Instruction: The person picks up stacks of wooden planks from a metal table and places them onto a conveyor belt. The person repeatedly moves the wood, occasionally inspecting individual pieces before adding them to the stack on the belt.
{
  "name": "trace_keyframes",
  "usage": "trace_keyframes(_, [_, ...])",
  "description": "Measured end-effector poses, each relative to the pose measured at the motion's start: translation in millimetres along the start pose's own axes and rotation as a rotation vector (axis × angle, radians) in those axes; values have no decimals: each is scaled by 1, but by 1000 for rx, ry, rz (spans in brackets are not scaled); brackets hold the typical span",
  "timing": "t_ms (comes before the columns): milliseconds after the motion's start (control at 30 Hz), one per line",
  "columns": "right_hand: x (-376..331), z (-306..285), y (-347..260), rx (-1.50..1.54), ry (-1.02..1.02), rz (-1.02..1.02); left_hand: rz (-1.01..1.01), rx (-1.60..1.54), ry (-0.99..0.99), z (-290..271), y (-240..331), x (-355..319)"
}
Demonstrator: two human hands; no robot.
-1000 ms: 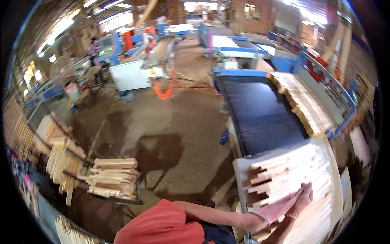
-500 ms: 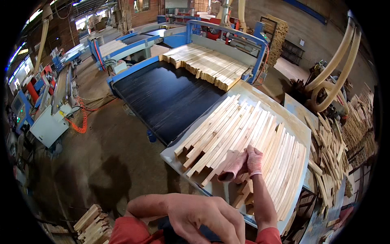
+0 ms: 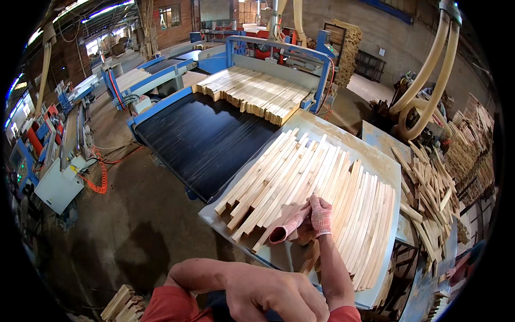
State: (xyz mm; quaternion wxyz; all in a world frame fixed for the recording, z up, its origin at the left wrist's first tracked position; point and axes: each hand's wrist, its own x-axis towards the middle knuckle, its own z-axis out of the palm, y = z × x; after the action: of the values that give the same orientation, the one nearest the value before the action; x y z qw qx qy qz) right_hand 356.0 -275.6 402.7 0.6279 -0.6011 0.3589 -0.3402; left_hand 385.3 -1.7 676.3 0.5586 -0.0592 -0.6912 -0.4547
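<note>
We stand at a grey metal table [image 3: 375, 147] at the near end of a black conveyor belt [image 3: 206, 139]. Pale wooden slats [image 3: 300, 177] cover it, long axes running near-left to far-right. Our right hand [image 3: 316, 217], in a pink knit glove, rests on their near ends, fingers curled; its grasp we cannot tell. Our bare left hand [image 3: 268, 292] hangs nearer us, loosely open and empty.
</note>
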Motion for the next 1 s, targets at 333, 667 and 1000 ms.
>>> trace_keyframes(333, [-8, 5, -10, -15, -3, -20, 32, 136, -8, 5, 6, 3])
trace_keyframes(667, [-6, 5, -3, -121, 9, -101, -101, 226, -161, 15, 0, -6])
trace_keyframes(1000, [-3, -2, -2, 3, 11, -66, -268, 87, -128, 23, -34, -46])
